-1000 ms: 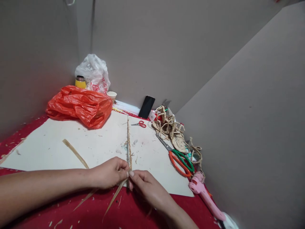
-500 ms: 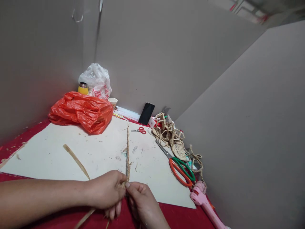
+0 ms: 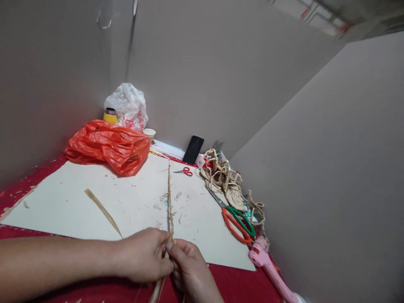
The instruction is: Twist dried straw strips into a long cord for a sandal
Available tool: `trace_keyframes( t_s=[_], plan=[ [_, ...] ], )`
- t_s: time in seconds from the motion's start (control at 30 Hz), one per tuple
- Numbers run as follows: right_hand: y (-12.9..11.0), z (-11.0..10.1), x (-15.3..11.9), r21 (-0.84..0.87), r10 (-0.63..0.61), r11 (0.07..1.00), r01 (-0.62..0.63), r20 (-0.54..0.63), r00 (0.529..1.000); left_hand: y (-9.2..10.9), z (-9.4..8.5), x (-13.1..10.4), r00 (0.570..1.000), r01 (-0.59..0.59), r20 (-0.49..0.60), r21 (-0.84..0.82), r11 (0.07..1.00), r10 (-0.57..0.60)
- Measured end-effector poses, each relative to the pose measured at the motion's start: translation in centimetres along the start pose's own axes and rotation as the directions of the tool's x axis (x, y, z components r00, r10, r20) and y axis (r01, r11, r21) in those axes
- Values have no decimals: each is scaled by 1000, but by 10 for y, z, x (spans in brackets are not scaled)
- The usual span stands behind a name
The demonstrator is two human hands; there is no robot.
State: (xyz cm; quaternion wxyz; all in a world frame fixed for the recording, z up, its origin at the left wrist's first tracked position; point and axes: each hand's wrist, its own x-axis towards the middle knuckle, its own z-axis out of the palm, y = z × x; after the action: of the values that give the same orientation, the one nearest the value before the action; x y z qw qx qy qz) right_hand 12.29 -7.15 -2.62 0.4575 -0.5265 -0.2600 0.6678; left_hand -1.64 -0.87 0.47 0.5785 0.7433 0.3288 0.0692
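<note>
Grey panels close in around a desk draped in red cloth (image 3: 240, 286), with a pale sheet (image 3: 69, 206) spread over most of it. On that sheet, running up the middle of the frame, lies a thin fibre cord (image 3: 169, 198), its far end free and its near end between the two hands at the lower centre. The left hand (image 3: 150, 254) is curled in from the left, its fingers closed around the near end, while the right hand (image 3: 191, 263) pinches the same spot between thumb and forefinger. Meeting there, they probably keep the strands from slipping loose; pale strips (image 3: 155, 292) trail below, toward the bottom edge. Left of centre, another flat strip (image 3: 104, 212) lies slantwise on the sheet, apparently within easy reach. Small red-handled scissors (image 3: 187, 171) rest just right of the cord's far end. Farther right, large scissors (image 3: 236, 223), a heap of woven cordwork (image 3: 233, 195) and a pink tool (image 3: 268, 265) line the sheet's edge, perhaps to leave the middle free. Toward the back, a phone (image 3: 193, 150) leans against the wall, and a crumpled orange-red bag (image 3: 109, 145) sits left of a paper cup (image 3: 149, 134).
</note>
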Motion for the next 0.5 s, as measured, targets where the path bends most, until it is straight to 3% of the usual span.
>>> trace_keyframes(
  t_s=[0.1, 0.17, 0.27, 0.33, 0.4, 0.5],
  plan=[
    [-5, -7, -2, -18, 66, 998, -66, -3, 998, 3, -17, 7, 996, 43, -87, 93, 995, -35],
    [-9, -8, -3, -32, 76, 997, -75, 18, 997, 2, -20, 13, 991, 45, -125, -16, 999, -46],
    [-15, -5, -4, -61, 44, 997, -40, 60, 997, -2, -13, 20, 998, 55, -20, -290, 955, -63],
    [-16, -4, -3, -58, -11, 998, 16, 96, 995, -4, -8, 21, 993, 116, 66, -362, 925, -99],
    [-17, -4, -1, -62, -47, 997, 55, 130, 990, -6, -6, 20, 991, 124, 79, -314, 941, -104],
    [-20, -11, 2, -204, -22, 978, 52, 142, 990, -7, -9, 19, 999, 15, 43, -187, 982, -7]
  ],
)
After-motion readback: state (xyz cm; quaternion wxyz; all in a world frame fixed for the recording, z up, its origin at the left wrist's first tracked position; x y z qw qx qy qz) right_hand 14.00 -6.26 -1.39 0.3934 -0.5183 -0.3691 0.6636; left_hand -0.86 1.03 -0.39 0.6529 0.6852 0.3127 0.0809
